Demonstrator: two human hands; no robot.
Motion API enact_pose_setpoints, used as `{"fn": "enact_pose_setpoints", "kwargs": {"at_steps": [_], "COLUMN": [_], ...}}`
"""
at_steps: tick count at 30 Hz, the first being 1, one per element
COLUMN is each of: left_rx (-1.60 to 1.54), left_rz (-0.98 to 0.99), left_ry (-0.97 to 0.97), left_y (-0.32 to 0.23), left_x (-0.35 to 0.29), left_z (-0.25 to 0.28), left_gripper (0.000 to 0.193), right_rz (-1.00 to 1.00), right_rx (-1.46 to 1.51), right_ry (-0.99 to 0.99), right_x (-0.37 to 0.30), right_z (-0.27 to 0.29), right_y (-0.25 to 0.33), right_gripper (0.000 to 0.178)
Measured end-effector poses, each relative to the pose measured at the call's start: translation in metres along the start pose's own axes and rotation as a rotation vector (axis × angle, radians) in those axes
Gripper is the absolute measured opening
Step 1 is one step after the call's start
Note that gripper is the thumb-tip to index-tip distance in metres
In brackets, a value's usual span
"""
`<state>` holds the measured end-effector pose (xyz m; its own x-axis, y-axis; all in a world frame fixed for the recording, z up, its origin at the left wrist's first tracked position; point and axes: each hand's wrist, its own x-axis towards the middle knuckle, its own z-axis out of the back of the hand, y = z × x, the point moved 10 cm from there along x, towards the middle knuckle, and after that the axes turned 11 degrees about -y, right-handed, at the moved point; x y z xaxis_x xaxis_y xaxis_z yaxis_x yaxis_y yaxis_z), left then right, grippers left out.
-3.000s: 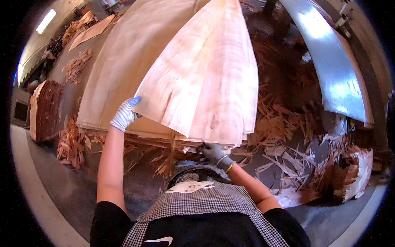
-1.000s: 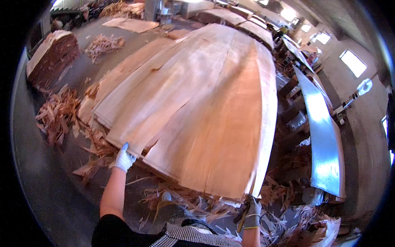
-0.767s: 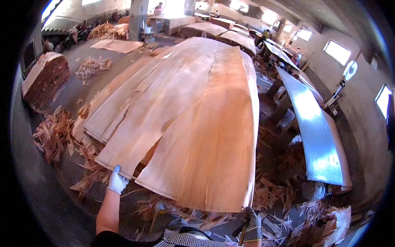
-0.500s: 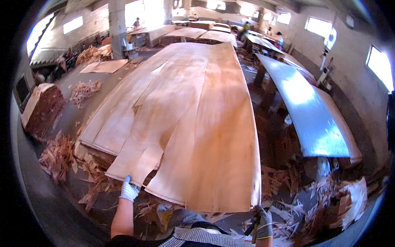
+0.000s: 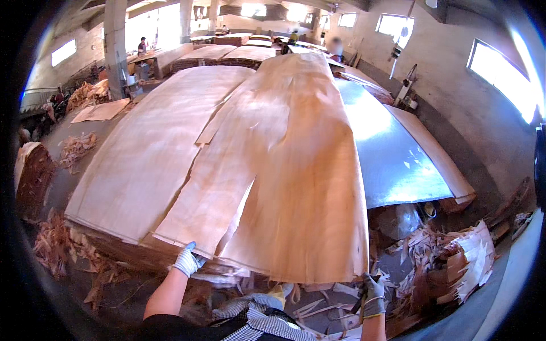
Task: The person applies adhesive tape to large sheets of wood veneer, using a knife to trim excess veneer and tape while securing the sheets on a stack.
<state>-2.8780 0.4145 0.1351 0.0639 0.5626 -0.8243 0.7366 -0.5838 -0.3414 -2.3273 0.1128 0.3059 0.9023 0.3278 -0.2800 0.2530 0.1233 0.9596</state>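
A long, thin wood veneer sheet, tan and split lengthwise by a gap at the near end, stretches away from me. Gripping its near left corner is my left hand, in a pale glove with blue fingertips; the fingers curl under the edge. My right hand, gloved in grey, is closed at the near right corner. A dark, narrow tool also shows in that hand, too unclear to name. Beneath and to the left lies a wide stack of paler veneer. The sheet's right side hangs beyond this stack.
A shiny metal-topped table stands close on the right. Torn veneer scraps litter the floor at right, with more scraps at left. A concrete pillar and further veneer stacks stand behind; people are farther back.
The veneer sheet has shifted right across the stack with both hands holding it, baring more of the stack on the left. Its right edge now reaches over toward the metal-topped table. My view has turned right.
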Motion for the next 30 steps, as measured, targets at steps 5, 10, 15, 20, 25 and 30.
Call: {"fn": "enact_pose_setpoints", "kwargs": {"at_steps": [5, 10, 15, 20, 25, 30], "left_rx": [0.136, 0.293, 0.419, 0.36, 0.262, 0.196], "left_rz": [0.13, 0.239, 0.316, 0.313, 0.258, 0.108], "left_ry": [0.07, 0.061, 0.155, 0.17, 0.242, 0.219], "left_y": [0.123, 0.25, 0.352, 0.43, 0.495, 0.541], "left_x": [0.067, 0.079, 0.036, 0.032, 0.022, 0.001], "left_z": [-0.102, -0.19, -0.293, -0.36, -0.413, -0.456], "left_gripper": [0.033, 0.033, 0.035, 0.035, 0.036, 0.037], "right_rz": [0.124, 0.241, 0.345, 0.377, 0.187, 0.133], "right_rx": [-0.089, -0.172, -0.254, -0.287, -0.201, -0.298], "right_ry": [-0.082, -0.139, -0.218, -0.149, -0.073, -0.044], "right_x": [0.146, 0.236, 0.341, 0.453, 0.531, 0.639], "right_z": [0.06, 0.093, 0.165, 0.195, 0.196, 0.218], "right_y": [0.055, 0.154, 0.193, 0.229, 0.257, 0.247], "right_gripper": [0.02, 0.021, 0.017, 0.02, 0.02, 0.022]}}
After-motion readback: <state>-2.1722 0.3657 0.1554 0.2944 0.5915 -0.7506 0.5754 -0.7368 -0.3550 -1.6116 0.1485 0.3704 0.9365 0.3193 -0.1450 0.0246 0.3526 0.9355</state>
